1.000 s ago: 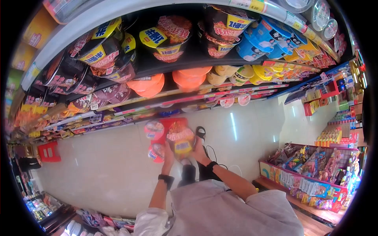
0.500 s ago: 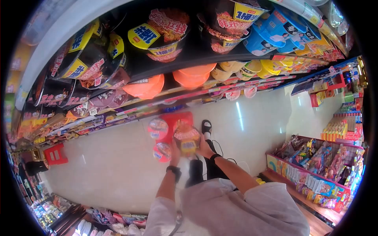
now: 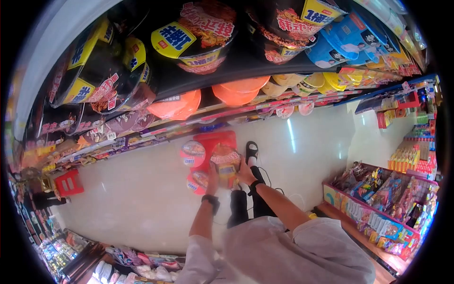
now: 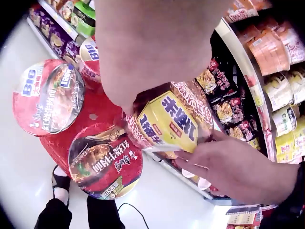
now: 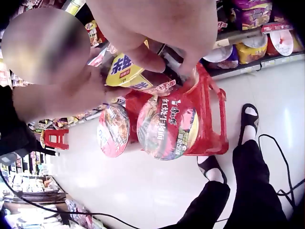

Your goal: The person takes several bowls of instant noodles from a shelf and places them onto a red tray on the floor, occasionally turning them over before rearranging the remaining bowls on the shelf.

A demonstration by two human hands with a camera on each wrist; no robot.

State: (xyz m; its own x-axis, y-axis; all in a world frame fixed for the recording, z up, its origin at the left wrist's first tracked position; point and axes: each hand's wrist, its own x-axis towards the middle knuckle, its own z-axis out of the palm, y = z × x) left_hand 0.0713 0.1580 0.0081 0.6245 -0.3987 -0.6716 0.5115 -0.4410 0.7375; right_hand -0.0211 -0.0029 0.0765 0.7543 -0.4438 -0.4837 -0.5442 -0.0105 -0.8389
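The yellow-labelled noodle bowl [image 3: 226, 162] is held clamped between the left hand [image 3: 212, 182] and the right hand [image 3: 246, 174], over the red stool [image 3: 224, 137], near red noodle tubs [image 4: 106, 162].

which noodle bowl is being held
The dark, yellow-labelled bowl between the left hand and right hand; its lookalikes stand on the shelf, and the red bowls by the stool aren't held.

A red plastic stool [image 4: 99, 109] stands on a pale, shiny floor [image 3: 132, 199], with round, lidded instant noodle bowls [image 4: 106, 162] on top.
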